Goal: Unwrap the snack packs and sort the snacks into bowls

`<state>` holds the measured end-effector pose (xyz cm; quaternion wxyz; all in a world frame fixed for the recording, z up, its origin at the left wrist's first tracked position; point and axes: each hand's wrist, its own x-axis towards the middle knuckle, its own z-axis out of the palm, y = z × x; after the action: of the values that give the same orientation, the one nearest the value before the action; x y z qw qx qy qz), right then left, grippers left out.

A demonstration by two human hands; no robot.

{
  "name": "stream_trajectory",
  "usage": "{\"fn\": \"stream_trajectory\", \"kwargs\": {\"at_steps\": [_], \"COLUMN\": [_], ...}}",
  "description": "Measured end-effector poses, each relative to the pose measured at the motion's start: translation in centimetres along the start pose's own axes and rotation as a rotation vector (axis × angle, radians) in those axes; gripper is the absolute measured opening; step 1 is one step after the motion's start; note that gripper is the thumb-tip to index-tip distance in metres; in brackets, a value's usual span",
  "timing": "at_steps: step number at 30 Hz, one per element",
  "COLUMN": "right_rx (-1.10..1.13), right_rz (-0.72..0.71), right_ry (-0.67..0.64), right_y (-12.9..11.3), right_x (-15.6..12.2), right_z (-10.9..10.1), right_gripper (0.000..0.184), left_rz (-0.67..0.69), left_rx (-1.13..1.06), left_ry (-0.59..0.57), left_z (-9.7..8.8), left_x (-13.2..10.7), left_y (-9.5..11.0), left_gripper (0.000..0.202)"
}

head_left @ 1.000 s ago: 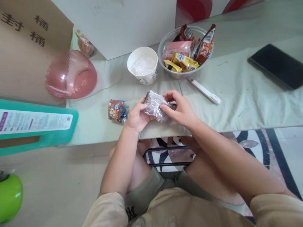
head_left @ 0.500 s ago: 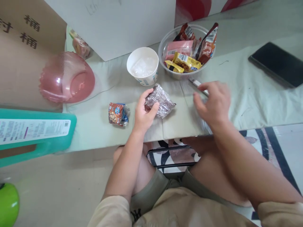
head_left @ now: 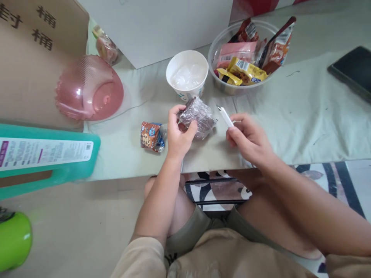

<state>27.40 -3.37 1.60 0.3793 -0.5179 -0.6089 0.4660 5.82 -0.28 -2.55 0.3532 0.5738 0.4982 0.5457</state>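
Observation:
My left hand [head_left: 182, 136] grips a dark block wrapped in clear plastic film [head_left: 199, 117], thumb on the near side and fingers round its left. In my right hand [head_left: 247, 139] is a slim white utility knife [head_left: 226, 117], its dark metal tip pointing up and left. The tip is close to the wrapped block's right side but apart from it. A white paper cup [head_left: 189, 92] holding crumpled clear plastic stands just behind the block. Left of my left hand lies a small brown-and-blue cookie packet [head_left: 150, 136].
A clear round tub [head_left: 213, 58] of snack packets sits at the back right, with a black phone [head_left: 352, 71] farther right. At left are a pink translucent bowl [head_left: 66, 92], a teal container [head_left: 97, 144] and a cardboard box [head_left: 26, 77]. A white box [head_left: 162, 27] stands behind.
My right hand has picked the utility knife up off the table and brought it toward the wrapped block. My left hand still holds the block. The camera view has shifted slightly.

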Motion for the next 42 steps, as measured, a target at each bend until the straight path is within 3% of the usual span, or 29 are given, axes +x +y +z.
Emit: {"fn": "stream_trajectory", "kwargs": {"at_steps": [4,13,20,25,29,33,38,42], "right_rx": [0.305,0.263,0.176,-0.095,-0.456,-0.733,-0.784,-0.823], "right_rz": [0.047,0.269,0.312,0.242,0.166,0.079,0.015,0.01], "right_ry": [-0.132,-0.08,-0.156,-0.198,-0.039,0.156,0.268,0.366], "right_y": [-0.5,-0.8,-1.3,-1.2,-0.6,0.7,3.0,4.3], "right_x": [-0.1,0.4,0.1,0.3,0.8,1.2,1.8,2.2], "right_z": [1.9,1.6,1.1,-1.3,-3.8,-4.9,-5.5,-6.8], "right_gripper": [0.026,0.03,0.031,0.025,0.021,0.023,0.025,0.022], "left_rz": [0.011,0.036,-0.083,-0.159,-0.205,-0.255,-0.237,-0.124], "left_rx": [0.014,-0.003,-0.078,-0.149,-0.191,-0.128,-0.042,0.253], "left_ry": [-0.035,-0.047,0.111,0.274,0.297,0.208,0.113,0.049], "left_z": [0.5,1.5,0.7,0.1,0.1,0.6,1.9,2.1], "left_x": [0.1,0.0,0.3,1.0,1.2,0.6,-0.6,-1.3], "left_y": [0.4,1.0,0.9,1.0,1.4,1.4,1.8,2.7], "left_gripper": [0.056,0.056,0.063,0.069,0.068,0.071,0.061,0.039]}}
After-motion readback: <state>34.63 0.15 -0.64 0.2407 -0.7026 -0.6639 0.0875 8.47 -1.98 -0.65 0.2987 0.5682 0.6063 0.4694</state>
